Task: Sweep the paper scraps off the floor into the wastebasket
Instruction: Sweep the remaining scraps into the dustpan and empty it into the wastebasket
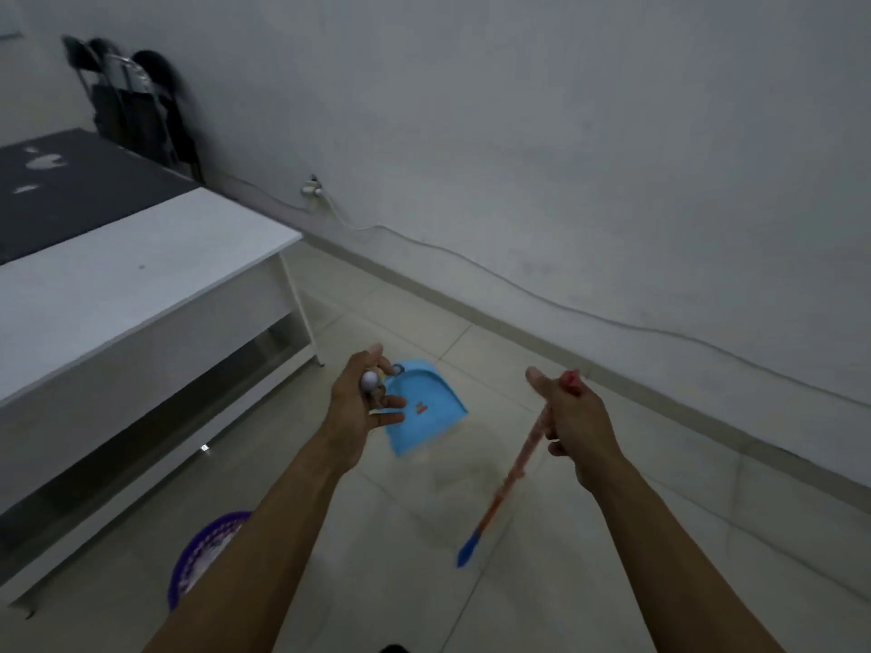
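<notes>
Dustpan point(433, 426): L hand point(358, 402) | broom point(518, 464): R hand point(575, 417) | desk point(141, 285) edge left

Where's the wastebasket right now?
Head view, bottom left: the purple wastebasket stands on the floor next to the white table, partly hidden behind the left forearm.

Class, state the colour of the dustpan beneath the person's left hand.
Light blue; the head view shows the dustpan best.

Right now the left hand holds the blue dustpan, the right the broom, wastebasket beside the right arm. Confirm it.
No: the head view shows the purple wastebasket beside the left arm. The dustpan and broom grips are as stated.
</notes>
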